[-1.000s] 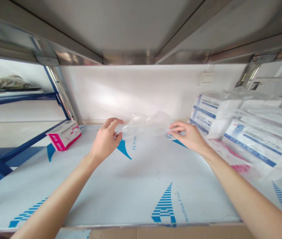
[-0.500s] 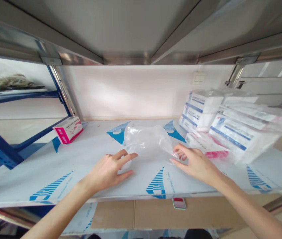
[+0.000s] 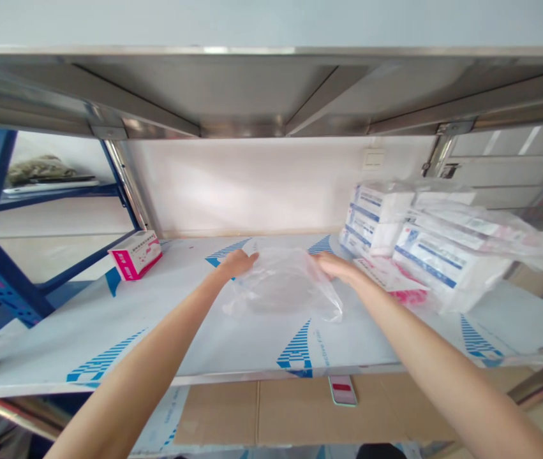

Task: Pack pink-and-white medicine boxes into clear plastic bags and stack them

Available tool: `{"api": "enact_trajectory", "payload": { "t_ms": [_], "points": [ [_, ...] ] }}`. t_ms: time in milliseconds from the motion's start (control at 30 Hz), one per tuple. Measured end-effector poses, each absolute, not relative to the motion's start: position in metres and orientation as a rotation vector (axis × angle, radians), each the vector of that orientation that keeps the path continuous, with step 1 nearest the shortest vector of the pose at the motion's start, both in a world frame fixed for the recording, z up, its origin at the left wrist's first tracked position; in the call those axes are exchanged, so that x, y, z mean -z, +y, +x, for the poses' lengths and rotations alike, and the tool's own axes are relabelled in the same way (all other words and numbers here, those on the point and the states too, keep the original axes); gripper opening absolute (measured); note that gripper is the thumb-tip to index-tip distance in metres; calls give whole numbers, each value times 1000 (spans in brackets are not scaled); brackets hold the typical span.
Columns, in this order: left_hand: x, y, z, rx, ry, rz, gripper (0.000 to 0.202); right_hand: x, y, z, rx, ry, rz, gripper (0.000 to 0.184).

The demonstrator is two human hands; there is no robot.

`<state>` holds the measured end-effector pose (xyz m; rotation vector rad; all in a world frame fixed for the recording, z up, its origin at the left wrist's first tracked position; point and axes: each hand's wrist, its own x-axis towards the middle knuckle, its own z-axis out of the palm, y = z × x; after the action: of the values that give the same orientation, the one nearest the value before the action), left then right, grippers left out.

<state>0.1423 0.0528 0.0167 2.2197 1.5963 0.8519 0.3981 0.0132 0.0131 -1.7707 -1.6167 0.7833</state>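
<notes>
A clear plastic bag point(image 3: 285, 284) lies crumpled on the film-covered shelf, with its loose edge toward me. My left hand point(image 3: 238, 262) is at the bag's far left corner, thumb pointing right and fingers closed on the plastic. At the far right corner my right hand point(image 3: 331, 264) is likewise closed on the bag, its fingertips partly hidden. Just right of that hand lies a pink and white box point(image 3: 390, 277) in clear plastic.
Stacked white and blue packs point(image 3: 376, 213) in clear wrap stand at the right. A pink and white carton point(image 3: 136, 255) sits at the left. A metal shelf point(image 3: 233, 95) hangs overhead. Below the front edge, a phone point(image 3: 342, 390) lies on cardboard point(image 3: 290, 414).
Both hands have moved away from me, from the bag's near side to its far corners. The left fingers have closed. The bag's loose edge now spreads toward me. The view has shifted slightly.
</notes>
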Motion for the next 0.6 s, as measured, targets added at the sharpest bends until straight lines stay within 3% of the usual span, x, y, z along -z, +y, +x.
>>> {"api": "enact_trajectory", "payload": {
  "t_ms": [100,233,333,400,500,600],
  "points": [
    [-3,57,139,-1002,1510,1972,27,0,14,398,-834,-1562,-1614,14],
    [-10,46,131,-1240,1269,1747,17,-4,0,411,-919,-1479,-1395,28],
    [-25,31,127,-1306,1031,1649,29,-24,-16,416,-927,-1532,-1150,50],
    [-37,20,129,-1303,866,1604,39,-44,-25,411,-697,-1608,-1089,57],
    [-54,5,139,-1244,736,1692,38,-76,-32,390,-368,-1794,-1133,37],
    [-67,-5,150,-1144,624,1856,33,-100,-27,368,-429,-1955,-1097,33]
  ]
}}
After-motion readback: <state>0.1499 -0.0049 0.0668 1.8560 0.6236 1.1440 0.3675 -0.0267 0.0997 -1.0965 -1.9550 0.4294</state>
